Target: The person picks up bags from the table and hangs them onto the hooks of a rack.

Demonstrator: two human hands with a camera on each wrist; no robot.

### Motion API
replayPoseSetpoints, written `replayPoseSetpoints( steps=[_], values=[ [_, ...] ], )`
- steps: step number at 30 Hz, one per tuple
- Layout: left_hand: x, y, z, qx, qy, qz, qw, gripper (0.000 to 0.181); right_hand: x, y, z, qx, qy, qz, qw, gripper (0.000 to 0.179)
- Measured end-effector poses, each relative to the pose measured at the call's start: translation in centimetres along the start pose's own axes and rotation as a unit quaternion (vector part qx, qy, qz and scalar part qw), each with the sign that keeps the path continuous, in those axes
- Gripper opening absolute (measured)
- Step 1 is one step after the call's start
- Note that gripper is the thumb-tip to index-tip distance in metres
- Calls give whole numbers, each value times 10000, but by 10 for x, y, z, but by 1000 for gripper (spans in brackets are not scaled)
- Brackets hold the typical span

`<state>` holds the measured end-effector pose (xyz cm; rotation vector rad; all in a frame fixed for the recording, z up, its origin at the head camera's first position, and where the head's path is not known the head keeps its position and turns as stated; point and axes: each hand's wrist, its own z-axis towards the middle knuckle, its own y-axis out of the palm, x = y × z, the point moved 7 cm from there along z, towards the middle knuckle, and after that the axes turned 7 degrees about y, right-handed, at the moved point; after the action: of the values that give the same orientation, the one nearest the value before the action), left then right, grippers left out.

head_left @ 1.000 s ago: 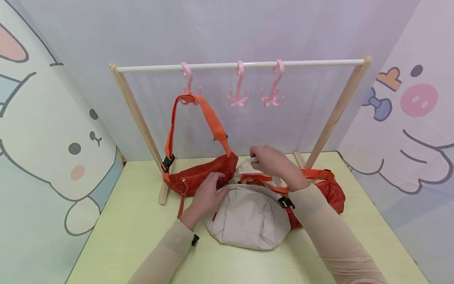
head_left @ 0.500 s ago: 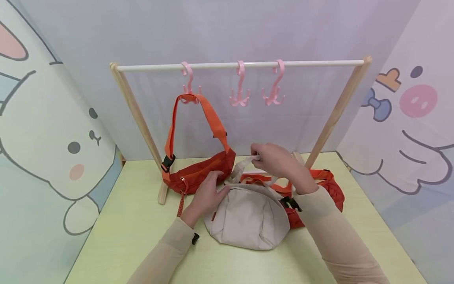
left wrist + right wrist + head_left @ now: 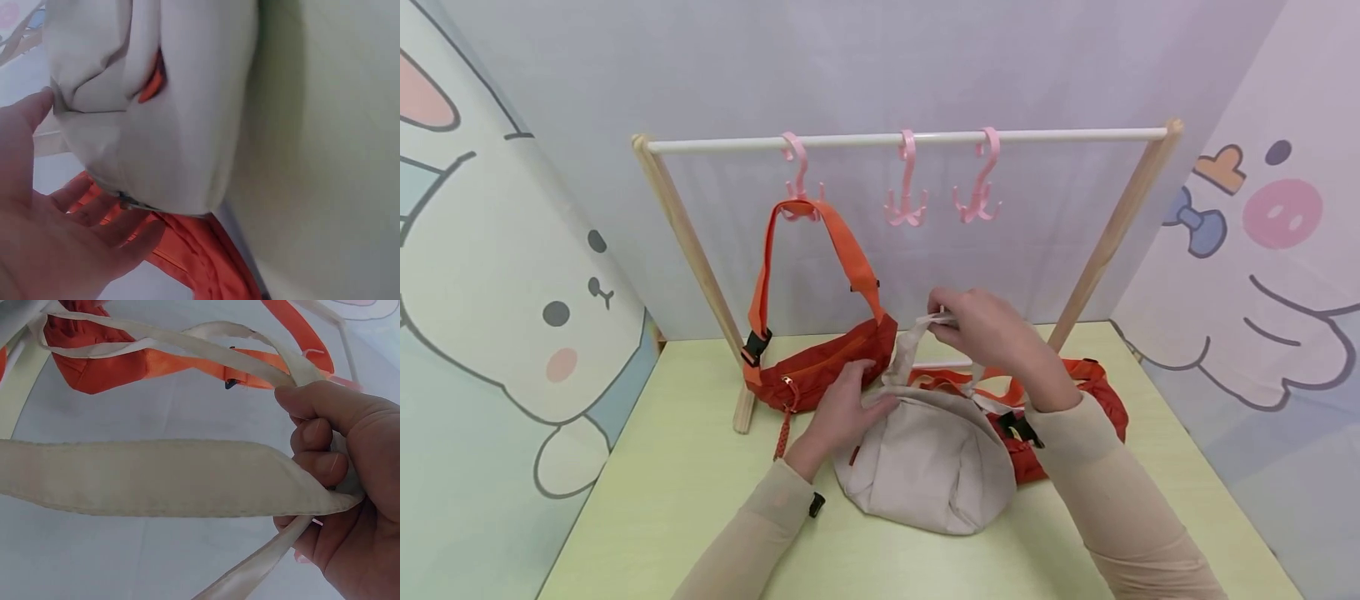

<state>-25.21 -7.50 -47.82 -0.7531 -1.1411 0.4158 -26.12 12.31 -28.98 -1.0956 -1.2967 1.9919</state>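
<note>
Right grip (image 3: 988, 329) is curled round the white strap (image 3: 137, 478), its strands gathered and twisted in the fingers; pulled from here, I judge it could lift unevenly and let one strand slide out. The white bag (image 3: 925, 458) itself rests on the desk (image 3: 647, 500), overlapping the right-hand red bag (image 3: 1107, 404), whose orange strap (image 3: 1017, 390) lies close behind. I can't tell whether the two straps touch; if they are tangled, lifting might drag both bags. A black buckle (image 3: 1017, 427) sits by the right sleeve (image 3: 1120, 483) and could catch there. With the left grip (image 3: 842, 412) released, thumb against the white bag, I have little steadying that side, so it could tip or swing. Those fingers also look to be against the hung red bag (image 3: 823, 367); a careless shove might work its strap loop (image 3: 848, 250) off the left pink hook (image 3: 800, 162).
</note>
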Motion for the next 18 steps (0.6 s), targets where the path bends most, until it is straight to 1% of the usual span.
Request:
replayPoseSetpoints(
  steps=[3, 5, 8, 10, 12, 14, 16, 18],
  values=[
    [17, -5, 4, 176, 221, -161, 9995, 89, -6, -1, 1, 46, -82, -2, 10000, 17],
    [36, -11, 9, 384, 482, -377, 9974, 90, -11, 0, 1, 6, -171, -30, 9998, 24],
    [68, -22, 21, 701, 924, -740, 9905, 87, -21, 2, 2, -105, -292, -27, 9995, 32],
    [87, -28, 30, 838, 1251, -897, 9845, 78, -26, 5, 3, -191, -349, 79, 9992, 36],
    [101, -35, 37, 965, 1452, -982, 9798, 60, -29, 6, 3, -240, -381, 204, 9988, 39],
    [109, -43, 42, 1204, 1568, -1026, 9749, 44, -30, 7, 3, -276, -409, 327, 9982, 42],
    [111, -52, 45, 1485, 1558, -1151, 9698, 33, -29, 7, 2, -306, -406, 413, 9979, 44],
    [110, -60, 46, 1733, 1455, -1375, 9643, 33, -25, 5, 2, -301, -335, 459, 9979, 46]
  ],
)
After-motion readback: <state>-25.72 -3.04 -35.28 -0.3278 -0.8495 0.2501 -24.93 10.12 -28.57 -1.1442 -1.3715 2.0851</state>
